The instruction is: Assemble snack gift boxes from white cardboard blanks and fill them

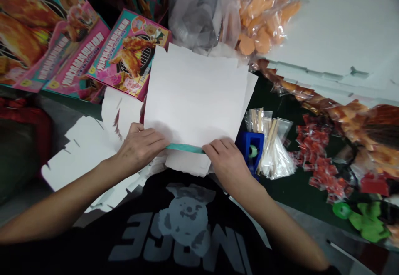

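Note:
A strip of teal tape [185, 148] stretches across the lower part of a stack of white die-cut card sheets [193, 96]. My left hand [139, 148] is at the strip's left end, its fingers over the card. My right hand [226, 160] holds the strip's right end, with the fingertips bent over it. The strip lies against the card's lower area. The hands hide both of its ends. More flat white die-cut card [84, 154] lies under and beyond my left forearm.
A blue tape dispenser [249, 150] and a bag of wooden sticks [271, 146] stand right of my right hand. Colourful printed boxes [129, 54] lie at the back left. Bagged orange pieces [264, 13], red packets [321, 154], and green items [369, 221] surround the work area.

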Demonstrator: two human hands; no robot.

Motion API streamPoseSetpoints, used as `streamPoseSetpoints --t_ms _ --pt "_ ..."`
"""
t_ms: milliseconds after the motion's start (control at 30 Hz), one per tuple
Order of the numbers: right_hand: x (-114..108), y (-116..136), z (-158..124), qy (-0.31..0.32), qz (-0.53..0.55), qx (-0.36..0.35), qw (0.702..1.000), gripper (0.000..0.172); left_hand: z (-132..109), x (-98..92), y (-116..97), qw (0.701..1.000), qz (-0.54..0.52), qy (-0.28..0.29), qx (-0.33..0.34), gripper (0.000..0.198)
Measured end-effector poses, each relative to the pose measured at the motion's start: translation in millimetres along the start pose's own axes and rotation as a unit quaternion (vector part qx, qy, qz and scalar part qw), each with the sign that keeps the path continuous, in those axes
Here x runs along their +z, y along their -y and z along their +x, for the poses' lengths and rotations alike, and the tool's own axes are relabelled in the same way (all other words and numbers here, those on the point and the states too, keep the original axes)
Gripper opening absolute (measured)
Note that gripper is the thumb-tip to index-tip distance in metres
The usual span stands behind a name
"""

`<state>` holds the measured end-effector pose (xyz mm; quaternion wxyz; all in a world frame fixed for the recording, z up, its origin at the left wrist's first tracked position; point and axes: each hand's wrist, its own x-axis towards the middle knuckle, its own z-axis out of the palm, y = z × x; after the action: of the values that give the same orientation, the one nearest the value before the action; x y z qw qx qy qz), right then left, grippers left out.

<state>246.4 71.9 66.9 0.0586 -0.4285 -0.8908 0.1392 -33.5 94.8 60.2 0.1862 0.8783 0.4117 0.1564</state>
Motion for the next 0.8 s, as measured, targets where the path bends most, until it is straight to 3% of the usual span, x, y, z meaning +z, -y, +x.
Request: streamPoseSetpoints --t_ms 167,333,433,533,600,633,733,800 --pt "3.6 8.8 6.1 -0.018 -0.037 -0.012 0.999 0.016 3.8 -0.3 1.7 0.998 -0.002 0.068 0.002 0.020" --pt "1.9 10.7 8.2 0.028 -0.016 -0.016 0.999 0.020 10.7 -2.7 5.5 0.995 0.029 0.091 0.024 0.018" --pt "-1.6 8.4 5.5 0.032 -0.004 -0.010 0.999 0.021 1.4 -6.3 2.5 0.998 0.049 0.034 0.029 0.005" --pt "-4.3 5.6 -0.7 -0.009 -0.018 -0.014 1.000 0.020 -24.0 -7.6 -12.9 0.988 -0.015 -0.138 -0.062 0.041" --pt "-4.9 6.6 -4.8 -0.044 -0.041 -0.023 0.998 0.020 -42.3 -4.3 -30.1 0.948 -0.166 -0.208 -0.173 0.049" --pt "-4.7 8.8 -6.3 -0.056 -0.052 -0.031 0.997 0.020 -49.1 -1.5 -39.5 0.911 -0.274 -0.200 -0.237 0.047" --pt "-1.8 21.4 -8.3 -0.081 -0.072 -0.069 0.992 0.019 -54.7 8.0 -63.7 0.728 -0.546 -0.097 -0.403 0.043" --pt "1.3 32.0 -8.2 -0.098 -0.075 -0.100 0.987 0.019 -49.2 12.9 -72.9 0.632 -0.608 -0.104 -0.469 0.037"
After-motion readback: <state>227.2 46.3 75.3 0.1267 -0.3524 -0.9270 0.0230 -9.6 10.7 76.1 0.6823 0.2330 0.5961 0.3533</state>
